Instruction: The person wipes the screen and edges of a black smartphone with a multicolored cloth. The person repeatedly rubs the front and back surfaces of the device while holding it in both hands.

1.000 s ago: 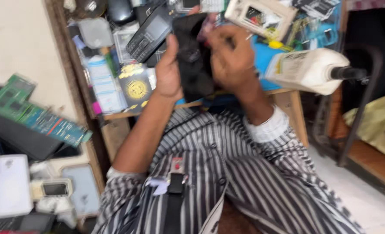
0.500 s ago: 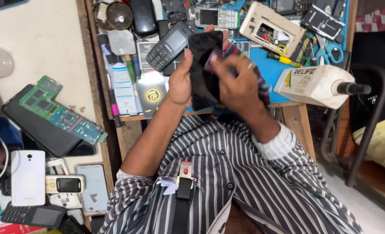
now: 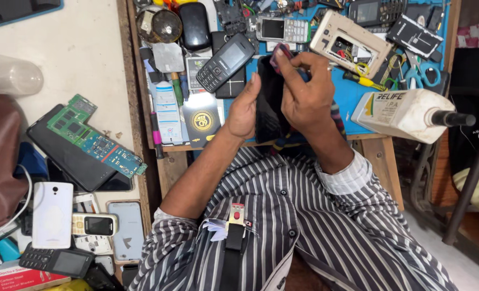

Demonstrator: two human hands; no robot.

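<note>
Above the cluttered bench, both hands' fingers [image 3: 298, 64] clasp a black phone [image 3: 269, 105].

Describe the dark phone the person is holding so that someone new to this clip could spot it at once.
Start at the blue work mat on the cluttered bench. Above its near edge, the left hand and right hand hold a flat black slab phone upright between them. Unlike the black keypad phone lying just beyond, it shows no buttons and is off the mat.
</note>
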